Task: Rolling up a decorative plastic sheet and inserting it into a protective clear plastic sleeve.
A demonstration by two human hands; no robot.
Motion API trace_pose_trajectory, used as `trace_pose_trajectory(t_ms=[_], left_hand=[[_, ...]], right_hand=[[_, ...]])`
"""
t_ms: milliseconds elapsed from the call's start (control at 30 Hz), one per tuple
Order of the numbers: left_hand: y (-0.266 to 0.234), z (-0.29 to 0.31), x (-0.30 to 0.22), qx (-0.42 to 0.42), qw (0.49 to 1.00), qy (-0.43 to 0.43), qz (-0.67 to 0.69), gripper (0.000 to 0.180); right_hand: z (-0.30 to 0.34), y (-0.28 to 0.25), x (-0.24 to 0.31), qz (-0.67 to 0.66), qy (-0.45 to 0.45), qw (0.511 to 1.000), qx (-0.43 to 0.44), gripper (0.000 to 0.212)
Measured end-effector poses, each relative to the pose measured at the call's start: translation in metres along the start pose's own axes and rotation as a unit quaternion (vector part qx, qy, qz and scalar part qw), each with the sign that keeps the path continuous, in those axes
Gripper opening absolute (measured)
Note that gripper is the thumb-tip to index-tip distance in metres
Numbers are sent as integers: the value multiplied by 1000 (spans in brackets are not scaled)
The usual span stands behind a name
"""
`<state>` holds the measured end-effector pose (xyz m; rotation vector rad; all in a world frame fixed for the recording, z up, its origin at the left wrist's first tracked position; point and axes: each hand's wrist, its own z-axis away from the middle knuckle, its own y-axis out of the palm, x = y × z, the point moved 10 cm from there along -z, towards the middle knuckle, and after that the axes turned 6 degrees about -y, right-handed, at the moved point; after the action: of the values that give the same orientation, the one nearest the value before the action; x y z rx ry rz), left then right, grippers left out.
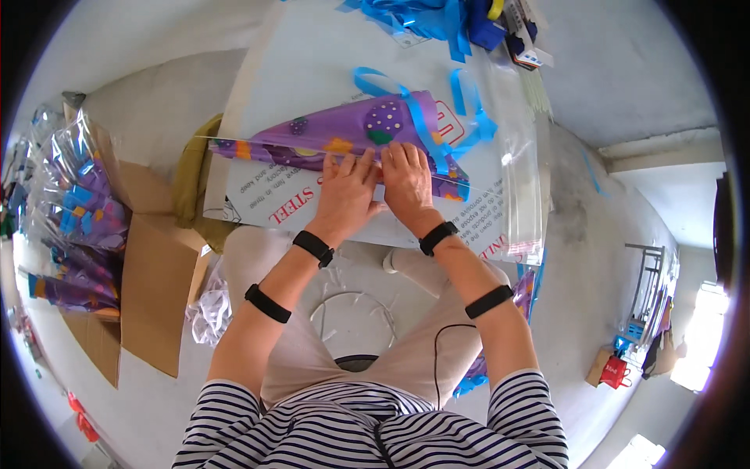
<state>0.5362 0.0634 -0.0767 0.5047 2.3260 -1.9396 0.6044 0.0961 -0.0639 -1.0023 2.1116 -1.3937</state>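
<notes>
Head | left grip (pixel 347 194), right grip (pixel 408 184) touching purple cone (pixel 348 123), closure unclear | board (pixel 312 66): red, black lettering (pixel 294 205)

Blown-out window (pixel 701 338) at right, bent edges

The cone (pixel 336 125) is purple (orange-patterned), its ribbon (pixel 423 125) bright blue.

One head-worn fisheye view looks steeply down from close above; striped shirt (pixel 328 430) at six o'clock; surface (pixel 305 66) toward twelve; straight edges bend rimward
</notes>
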Motion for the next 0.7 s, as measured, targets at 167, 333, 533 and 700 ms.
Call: trace_pose_trajectory(t_ms=[167,333,533,700], left_hand=[[-6,-4,-9,-10,1000,14,7,65],[-18,-14,32,-10,985,18,171,37],[-54,-47,234,27,974,-213,76,16],[-33,-51,277,262,933,-245,38,36]], right_hand=[[29,25,-4,-109,83,990,37,73],[29,33,1,-82,66,993,49,57],[26,34,9,-77,77,992,67,51],[26,34,6,-69,79,993,59,52]])
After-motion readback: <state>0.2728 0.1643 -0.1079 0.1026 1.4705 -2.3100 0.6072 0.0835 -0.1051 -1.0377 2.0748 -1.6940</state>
